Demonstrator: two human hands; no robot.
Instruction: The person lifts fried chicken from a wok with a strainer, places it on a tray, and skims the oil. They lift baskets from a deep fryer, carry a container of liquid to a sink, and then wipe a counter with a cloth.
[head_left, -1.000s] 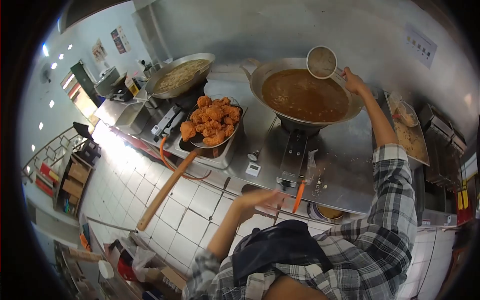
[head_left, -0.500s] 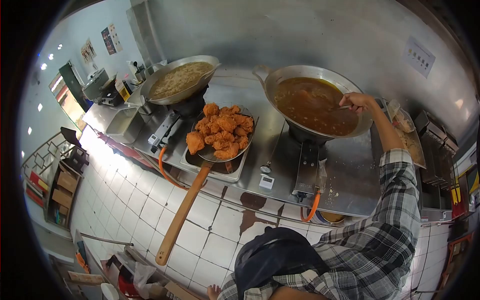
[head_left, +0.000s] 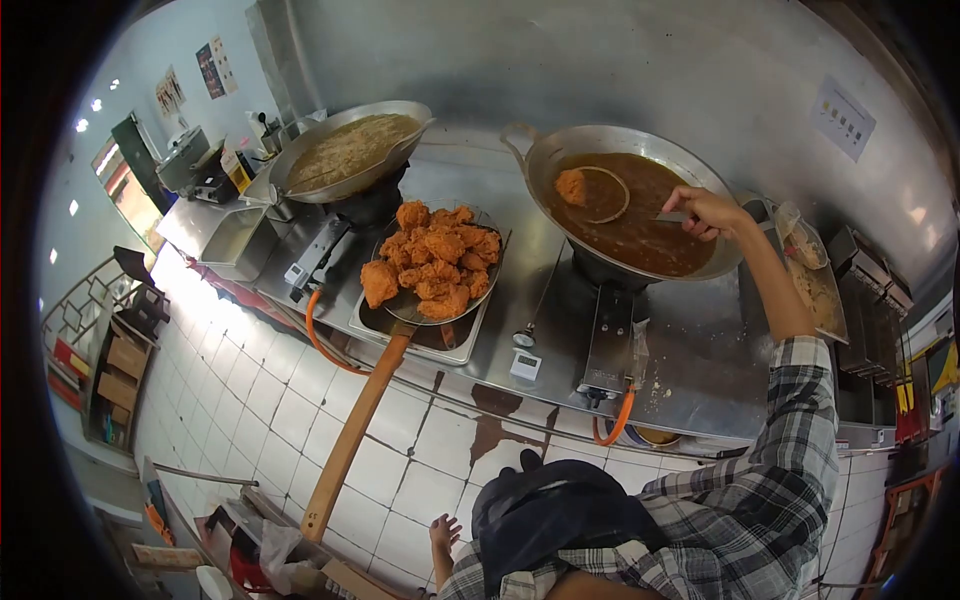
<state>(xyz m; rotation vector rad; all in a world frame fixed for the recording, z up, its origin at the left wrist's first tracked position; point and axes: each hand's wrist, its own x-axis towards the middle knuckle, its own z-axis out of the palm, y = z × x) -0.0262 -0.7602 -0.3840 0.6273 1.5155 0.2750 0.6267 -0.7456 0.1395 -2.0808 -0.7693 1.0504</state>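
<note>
My right hand (head_left: 708, 213) is closed around the handle of a small round skimmer (head_left: 627, 196) over the right wok (head_left: 668, 147). The skimmer's rim shows above the brown frying oil (head_left: 640, 240), and a piece of fried chicken (head_left: 571, 187) sits at its left side. Low in the view, beside the dark apron, my left hand (head_left: 444, 530) hangs with its fingers apart and nothing in it. To the left of the wok, a large wooden-handled strainer (head_left: 362, 425) bears a heap of golden fried chicken (head_left: 437, 258) and rests over a metal tray (head_left: 465, 350).
A second wok (head_left: 290, 165) of bubbling oil stands at the back left. Gas burners with orange hoses (head_left: 617, 420), a thermometer dial (head_left: 523, 338) and a small white timer (head_left: 525, 366) are along the steel counter. A crumb-covered tray (head_left: 822, 295) lies at the right.
The skimmer has come up to the oil's surface with a piece of chicken at its left side. My left hand has risen farther into view. The camera view has shifted slightly.
</note>
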